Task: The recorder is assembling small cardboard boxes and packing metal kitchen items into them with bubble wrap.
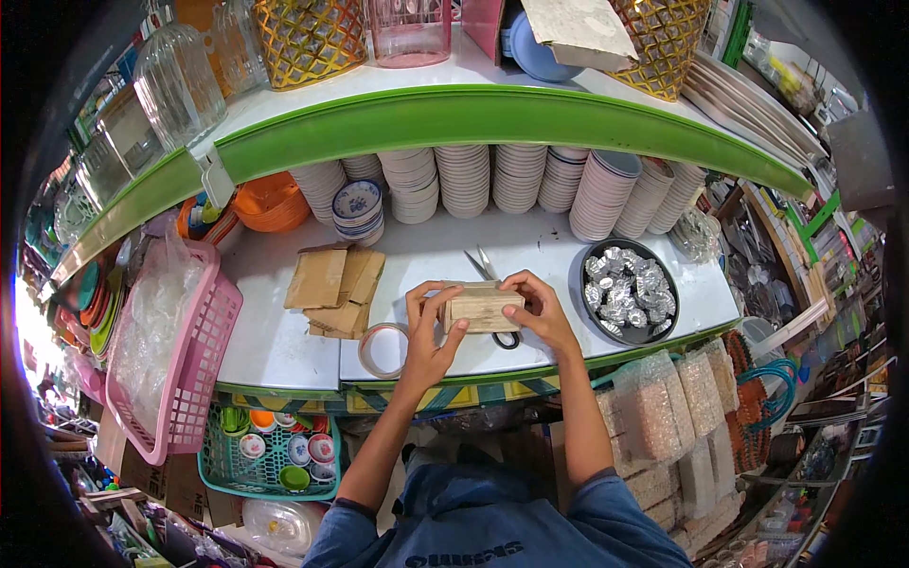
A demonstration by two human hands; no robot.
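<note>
Between the person's left hand (436,327) and right hand (542,314) sits a small cardboard box (481,308), its long side facing the person. Each grip is clamped on one end, thumbs against the near face, fingers around the far upper edge; whether the box touches the tabletop (426,248) cannot be told. It is oblong and tan-brown, with faint lines along the near face and a greyer top. Scissors (482,264) lie partly hidden by it, black handles nearer, parted blades beyond. A tape roll (365,358) stands just beside the left hand. Farther off are flat cardboard pieces (317,279), left, a black pan (588,316) holding silver foil cups (632,293), right, then stacked bowls (463,182).
</note>
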